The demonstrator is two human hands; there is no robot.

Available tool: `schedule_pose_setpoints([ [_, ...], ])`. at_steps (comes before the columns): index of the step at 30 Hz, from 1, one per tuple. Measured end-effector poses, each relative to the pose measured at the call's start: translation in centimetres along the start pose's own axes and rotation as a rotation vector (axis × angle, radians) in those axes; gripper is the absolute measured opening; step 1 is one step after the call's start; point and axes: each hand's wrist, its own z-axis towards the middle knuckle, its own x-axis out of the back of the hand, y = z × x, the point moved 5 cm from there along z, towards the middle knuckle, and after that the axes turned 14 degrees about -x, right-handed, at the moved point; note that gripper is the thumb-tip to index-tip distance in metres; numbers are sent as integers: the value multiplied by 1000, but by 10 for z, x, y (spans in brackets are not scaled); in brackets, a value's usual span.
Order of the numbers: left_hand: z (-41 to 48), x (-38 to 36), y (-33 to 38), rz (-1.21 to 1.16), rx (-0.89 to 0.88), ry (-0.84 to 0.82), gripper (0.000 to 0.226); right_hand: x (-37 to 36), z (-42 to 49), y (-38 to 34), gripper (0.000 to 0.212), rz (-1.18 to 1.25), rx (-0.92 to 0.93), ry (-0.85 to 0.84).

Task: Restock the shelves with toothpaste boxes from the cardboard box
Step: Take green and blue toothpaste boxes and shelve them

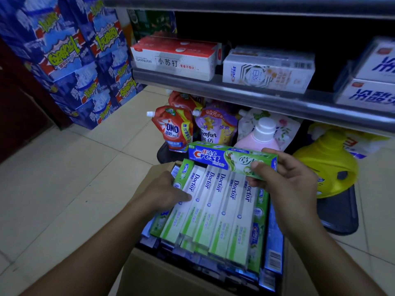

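Observation:
A brown cardboard box (149, 272) on the floor is packed with several white-and-green Doctor toothpaste boxes (215, 206) and other toothpaste boxes around them. My right hand (284, 180) pinches the right end of a green and blue Crest toothpaste box (222, 157), held level above the far end of the carton. My left hand (164, 191) reaches into the carton's left side, fingers curled round the top of a green box (181, 174) beside the Doctor boxes. The grey metal shelf (235, 92) above carries several toothpaste boxes.
On the shelf lie a red-and-white Garnier box (175, 58), a white box (267, 69) and blue-lettered boxes (369, 82). Below stand OMO (173, 129) and Comfort (215, 129) pouches, a pink bottle (260, 135), a yellow jug (327, 165). Blue cartons (81, 60) are stacked at left.

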Motion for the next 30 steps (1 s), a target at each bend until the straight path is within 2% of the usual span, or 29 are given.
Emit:
schedule_pose_setpoints([
  [3,-2,7,7,85,-16,79,45,0,1,-1,14,14,-25,-11],
  [8,-7,31,22,54,-94,183,20,-4,-4,-8,20,97,-74,-44],
  [10,-11,48,32,-70,-135,292,23,-2,-6,-15,21,138,-88,-32],
  [12,-14,62,45,-287,-189,404,15,-1,-8,-25,15,177,-92,-34],
  [13,-17,66,54,-410,-212,432,8,-1,-9,-31,18,192,-87,-34],
  [14,-19,69,63,-524,-225,441,13,0,-10,-39,29,203,-80,-34],
  [16,-24,73,85,-718,-262,418,13,5,-12,-57,35,213,-63,-19],
  [18,-30,79,114,-826,-322,351,4,12,-13,-78,22,220,-34,-13],
  [22,-41,81,188,-909,-483,156,40,30,-14,-133,30,228,60,5],
  [24,-44,76,224,-958,-531,82,47,40,-15,-164,29,234,127,4],
  [28,-40,59,279,-1016,-576,32,50,70,-19,-216,48,229,252,71],
  [30,-39,50,306,-1030,-616,1,51,88,-22,-237,47,207,303,103],
])
